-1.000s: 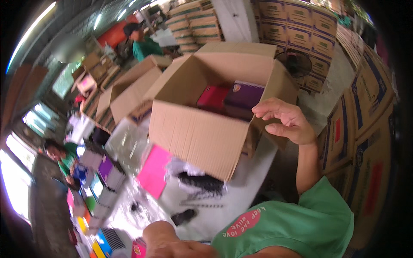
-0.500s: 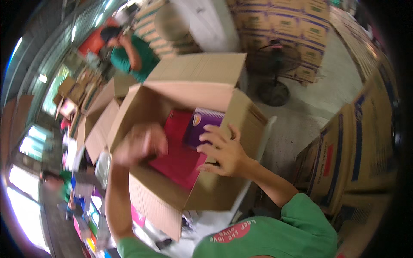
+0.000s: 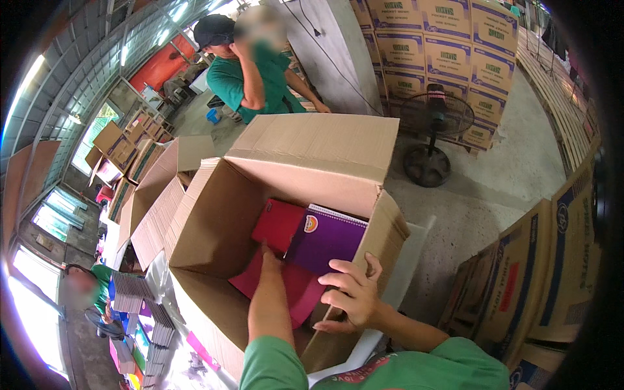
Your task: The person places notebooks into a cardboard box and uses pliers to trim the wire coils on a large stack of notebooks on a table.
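Note:
An open cardboard box (image 3: pixel 214 221) stands before me with notebooks inside. A purple spiral notebook (image 3: pixel 328 244) with a round sticker lies at the right. Beside it is a red notebook (image 3: pixel 279 224), and a wider pinkish-red notebook or cover (image 3: pixel 305 289) spreads nearer to me. My left hand (image 3: pixel 270 257) reaches down into the box at the near edge of the red notebook; most of its fingers are hidden or hard to make out. Over the box's right side, my right hand (image 3: pixel 354 292) hovers with curved fingers apart, near the purple notebook and holding nothing.
Another open carton (image 3: pixel 153 195) stands to the left, with stacks of notebooks (image 3: pixel 146 312) nearer. Taped cartons (image 3: pixel 526 260) rise close on the right. A black fan (image 3: pixel 429 140) stands beyond the box, before piled boxes (image 3: pixel 448 58). Co-workers in green shirts (image 3: pixel 227 84) are at the far side and left.
My left hand has gone from above the box's left side down into it, beside the red notebook. My right hand stays over the right side, fingers still spread. The view has shifted.

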Motion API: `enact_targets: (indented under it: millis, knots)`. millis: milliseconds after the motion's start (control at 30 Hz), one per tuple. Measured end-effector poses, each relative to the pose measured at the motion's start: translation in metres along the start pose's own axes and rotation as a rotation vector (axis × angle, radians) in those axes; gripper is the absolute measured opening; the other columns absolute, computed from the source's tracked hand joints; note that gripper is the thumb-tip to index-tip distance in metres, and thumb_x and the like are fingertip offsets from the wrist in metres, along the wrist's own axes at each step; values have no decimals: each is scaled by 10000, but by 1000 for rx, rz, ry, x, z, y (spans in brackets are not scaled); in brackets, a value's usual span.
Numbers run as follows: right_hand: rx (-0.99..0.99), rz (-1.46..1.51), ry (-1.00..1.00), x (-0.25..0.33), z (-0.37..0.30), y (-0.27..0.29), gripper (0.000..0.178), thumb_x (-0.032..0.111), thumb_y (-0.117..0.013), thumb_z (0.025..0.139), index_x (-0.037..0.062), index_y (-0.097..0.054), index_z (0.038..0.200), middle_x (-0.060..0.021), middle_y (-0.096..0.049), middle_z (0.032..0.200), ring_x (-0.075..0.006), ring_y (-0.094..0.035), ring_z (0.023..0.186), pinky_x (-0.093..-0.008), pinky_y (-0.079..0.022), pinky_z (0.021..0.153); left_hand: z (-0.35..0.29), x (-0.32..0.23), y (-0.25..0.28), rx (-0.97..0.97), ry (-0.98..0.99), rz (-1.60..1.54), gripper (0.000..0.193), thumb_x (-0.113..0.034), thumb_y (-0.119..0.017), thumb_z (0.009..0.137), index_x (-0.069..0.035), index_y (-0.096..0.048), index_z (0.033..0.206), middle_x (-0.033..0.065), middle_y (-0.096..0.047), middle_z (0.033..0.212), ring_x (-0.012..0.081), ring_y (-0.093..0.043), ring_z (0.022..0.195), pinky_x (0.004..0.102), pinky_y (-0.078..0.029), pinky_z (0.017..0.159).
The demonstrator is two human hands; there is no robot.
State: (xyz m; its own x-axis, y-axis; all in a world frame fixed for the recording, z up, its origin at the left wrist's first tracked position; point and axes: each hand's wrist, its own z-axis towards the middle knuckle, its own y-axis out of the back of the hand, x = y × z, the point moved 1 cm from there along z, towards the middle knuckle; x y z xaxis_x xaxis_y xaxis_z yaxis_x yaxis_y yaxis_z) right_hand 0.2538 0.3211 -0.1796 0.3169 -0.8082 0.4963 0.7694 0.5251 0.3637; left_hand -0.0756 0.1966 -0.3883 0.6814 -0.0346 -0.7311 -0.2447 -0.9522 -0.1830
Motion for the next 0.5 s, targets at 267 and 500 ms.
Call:
enact_targets:
  millis: [267, 500]
  knots:
    - [16, -53, 10, 0, -5, -1, 373, 532, -665, 672, 183, -534, 670, -25, -607, 971, -271, -508, 1081, -542, -127, 987, -9, -26, -52, 81, -62, -452, 660, -537, -496, 828, -91, -453, 1313, 116, -524, 1278, 341, -495, 1160, 544, -380, 980]
    - [62, -37, -38, 3, -2, 4, 367, 510, -685, 674, 180, -525, 664, -3, -598, 981, -238, -521, 1100, -552, -115, 992, 24, -25, -39, 360, -154, -371, 674, -541, -539, 782, -76, -483, 1266, 90, -540, 1244, 310, -536, 1102, 497, -425, 943]
